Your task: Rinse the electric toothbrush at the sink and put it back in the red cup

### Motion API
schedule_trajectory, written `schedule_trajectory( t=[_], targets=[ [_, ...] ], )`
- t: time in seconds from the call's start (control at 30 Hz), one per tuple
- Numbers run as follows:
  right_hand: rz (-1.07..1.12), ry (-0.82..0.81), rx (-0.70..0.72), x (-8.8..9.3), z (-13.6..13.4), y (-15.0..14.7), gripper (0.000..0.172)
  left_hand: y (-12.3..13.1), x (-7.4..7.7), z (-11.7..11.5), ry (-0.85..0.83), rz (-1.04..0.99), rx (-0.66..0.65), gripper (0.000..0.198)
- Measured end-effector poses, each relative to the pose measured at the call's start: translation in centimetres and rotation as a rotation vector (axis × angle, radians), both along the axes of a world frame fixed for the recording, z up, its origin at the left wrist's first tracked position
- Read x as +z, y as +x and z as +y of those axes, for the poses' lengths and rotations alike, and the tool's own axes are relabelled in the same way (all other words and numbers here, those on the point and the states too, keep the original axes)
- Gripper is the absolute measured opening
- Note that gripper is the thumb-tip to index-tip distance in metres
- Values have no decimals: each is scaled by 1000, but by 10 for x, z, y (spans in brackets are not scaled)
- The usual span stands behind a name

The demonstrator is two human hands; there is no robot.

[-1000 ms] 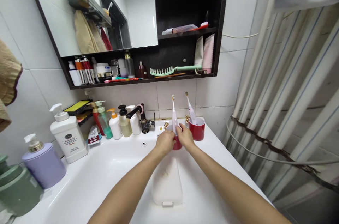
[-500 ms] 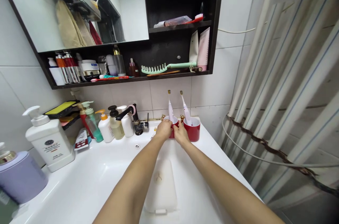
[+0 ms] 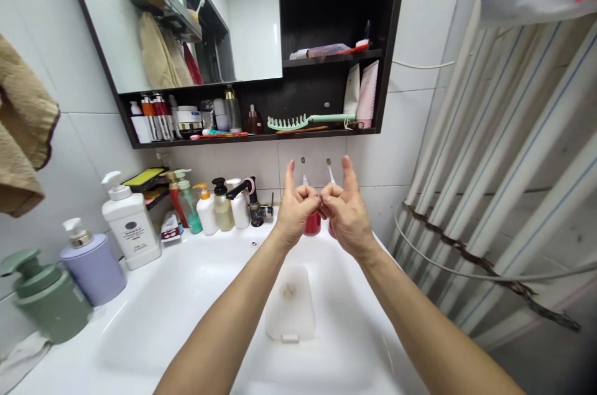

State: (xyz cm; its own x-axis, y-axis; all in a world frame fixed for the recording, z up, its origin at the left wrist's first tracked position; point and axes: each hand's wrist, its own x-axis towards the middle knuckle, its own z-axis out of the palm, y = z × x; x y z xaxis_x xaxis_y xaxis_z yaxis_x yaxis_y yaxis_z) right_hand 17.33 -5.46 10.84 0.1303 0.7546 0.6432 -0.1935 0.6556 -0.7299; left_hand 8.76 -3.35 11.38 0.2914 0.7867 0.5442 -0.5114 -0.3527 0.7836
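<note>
My left hand (image 3: 297, 208) and my right hand (image 3: 347, 211) are raised above the sink, in front of two red cups. On each hand one finger points straight up, while the others bend inward. Their fingertips meet or nearly meet in the middle. Neither hand shows anything held. Behind them, the left red cup (image 3: 312, 224) and the right red cup (image 3: 331, 229) stand on the back of the sink, mostly hidden. A left electric toothbrush (image 3: 305, 179) and a right electric toothbrush (image 3: 331, 173) rise upright above the hands.
A white sink (image 3: 209, 326) holds a pale lidded box (image 3: 290, 314) in its basin. Left of the black faucet (image 3: 254, 205) stand several pump bottles, including a large white one (image 3: 133, 227). A dark shelf cabinet (image 3: 298, 90) overhangs the back. Pipes (image 3: 466, 152) run along the right.
Both hands have left the left red cup and come up and nearer, each with one finger raised. The cups and toothbrushes remain at the back. The view has shifted, showing more on the left.
</note>
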Motion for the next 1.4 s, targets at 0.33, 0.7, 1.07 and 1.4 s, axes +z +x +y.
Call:
schedule_trajectory(
  t=[0.33, 0.7, 1.07, 1.4],
  targets=[
    [269, -212, 112, 1, -21, -13, 28, -18, 0, -21, -315, -62, -151, 45],
    [-437, -492, -684, -37, 36, 12, 40, -22, -48, -3, -585, 199, -106, 60],
    [-804, -648, -919, -85, 64, 82, 18, -40, -113, 9, -720, 342, 38, 38],
    [-1032, -485, -726, -98, -15, 44, 17, -15, -105, 1, -361, 392, 376, 17]
  ],
)
